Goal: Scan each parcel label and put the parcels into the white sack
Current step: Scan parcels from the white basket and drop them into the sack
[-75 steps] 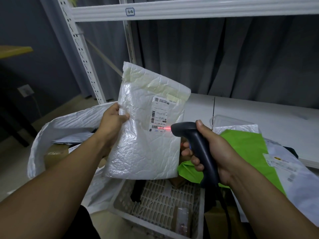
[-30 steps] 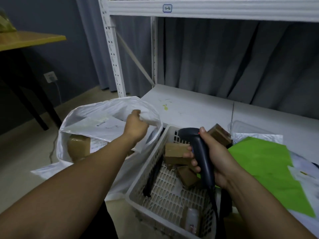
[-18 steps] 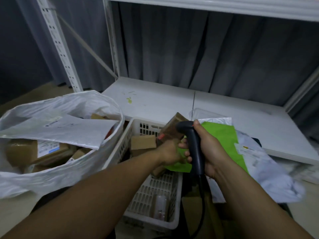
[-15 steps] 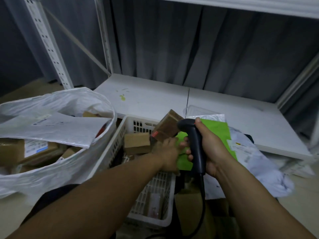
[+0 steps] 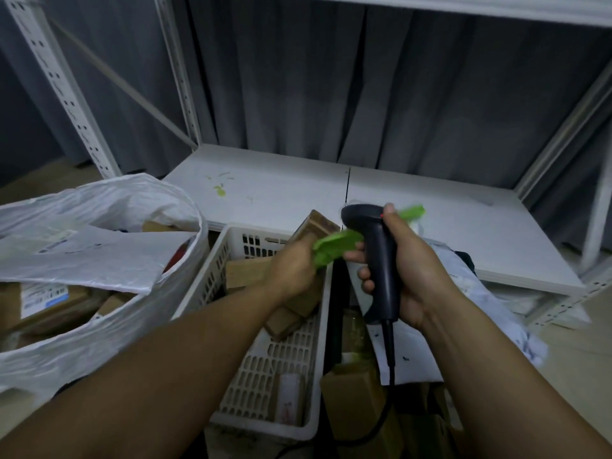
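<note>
At our left stands the white sack [image 5: 99, 339], its mouth open, and just beside it is the white basket [image 5: 261, 385] with brown boxes [image 5: 248, 274] inside. Over the far right corner of the basket our left hand [image 5: 291, 270] grips one end of the green parcel [image 5: 334, 248], which is blurred and reaches to the right behind the scanner [image 5: 381, 260]. Our right hand [image 5: 417, 270] is wrapped around the scanner's handle, close to the left one.

A grey pleated curtain [image 5: 331, 77] hangs across the far side, behind a white metal rack — perforated upright [image 5: 63, 91] at far left, diagonal brace [image 5: 132, 91] beside it. The rack's low white shelf board [image 5: 414, 233] carries a small green smear [image 5: 219, 190] toward its left. Nearer sits a white slotted plastic basket [image 5: 212, 283] — beige floor [image 5: 569, 359] at right.
</note>
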